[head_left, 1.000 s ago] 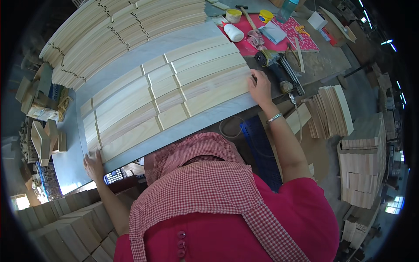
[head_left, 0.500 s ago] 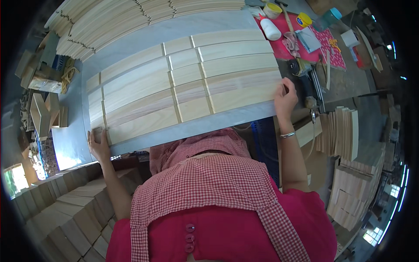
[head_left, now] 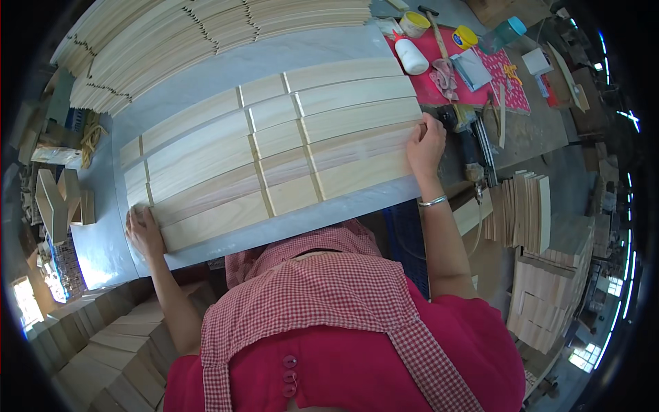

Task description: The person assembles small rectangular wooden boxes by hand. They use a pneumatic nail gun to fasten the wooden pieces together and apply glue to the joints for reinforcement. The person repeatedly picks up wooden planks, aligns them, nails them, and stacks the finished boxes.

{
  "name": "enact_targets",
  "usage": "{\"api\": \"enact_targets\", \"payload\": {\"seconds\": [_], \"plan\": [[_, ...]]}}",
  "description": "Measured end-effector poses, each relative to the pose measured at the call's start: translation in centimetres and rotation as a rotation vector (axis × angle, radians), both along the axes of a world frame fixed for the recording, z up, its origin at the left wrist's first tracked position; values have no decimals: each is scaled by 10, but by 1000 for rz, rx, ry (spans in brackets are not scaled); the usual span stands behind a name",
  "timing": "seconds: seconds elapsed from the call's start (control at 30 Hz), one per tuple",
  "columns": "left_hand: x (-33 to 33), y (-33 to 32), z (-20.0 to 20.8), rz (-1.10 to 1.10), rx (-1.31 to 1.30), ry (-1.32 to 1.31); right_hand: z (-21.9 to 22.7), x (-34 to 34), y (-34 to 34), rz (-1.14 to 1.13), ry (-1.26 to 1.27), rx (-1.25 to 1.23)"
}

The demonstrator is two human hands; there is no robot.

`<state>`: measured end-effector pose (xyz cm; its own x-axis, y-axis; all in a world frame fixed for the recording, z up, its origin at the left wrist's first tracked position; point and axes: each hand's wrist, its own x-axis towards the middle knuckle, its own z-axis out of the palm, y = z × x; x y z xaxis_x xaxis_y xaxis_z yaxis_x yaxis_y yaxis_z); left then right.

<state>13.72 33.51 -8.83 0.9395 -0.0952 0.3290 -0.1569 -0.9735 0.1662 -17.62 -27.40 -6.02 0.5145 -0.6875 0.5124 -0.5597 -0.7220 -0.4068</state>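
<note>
Wood strips: a set of pale wood strips (head_left: 274, 154) is lying in rows, butted end to end, on the grey counter (head_left: 226, 69), taking up most of its middle.
Left hand: the left hand (head_left: 142, 230) is pressing flat, fingers spread, on the near left corner of the wood strips; it is grasping nothing.
Right hand: the right hand (head_left: 427, 145) is resting against the right end of the wood strips, fingers curled loosely over the edge of the lower rows, with a silver bangle (head_left: 434, 201) sitting on the wrist below it.
Beyond the strips: a long stack of similar slats (head_left: 206, 31) is running along the far edge of the counter, well apart from both hands.
Right of the strips: a red mat (head_left: 439, 48) is carrying a white squeeze bottle (head_left: 410, 55), a yellow-lidded tub (head_left: 414, 24), a small yellow-capped jar (head_left: 465, 36) and a teal bottle (head_left: 506, 32).
Near the right hand: a dark tool (head_left: 461, 127) is lying just beside the right hand, at the end of the strips.
Further right: short boards (head_left: 525, 209) are standing on edge in a bundle, lower than the counter.
Left of the strips: small wooden blocks (head_left: 65, 202) are sitting past the counter's left end.
In the way: nothing is lying on top of the strips other than the two hands.
</note>
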Motion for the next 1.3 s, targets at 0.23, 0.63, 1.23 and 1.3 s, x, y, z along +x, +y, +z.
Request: {"api": "enact_targets", "payload": {"seconds": [0.23, 0.63, 1.23, 1.3], "plan": [[-11, -11, 6, 29, -97, 17, 1, 1, -4, -7, 84, 12], [49, -49, 19, -2, -89, 118, -9, 56, -49, 28, 103, -57], [66, -65, 24, 69, 17, -50, -1, 87, -56, 29, 86, -137], [89, -69, 20, 40, -58, -7, -7, 104, -64, 77, 84, -97]]}}
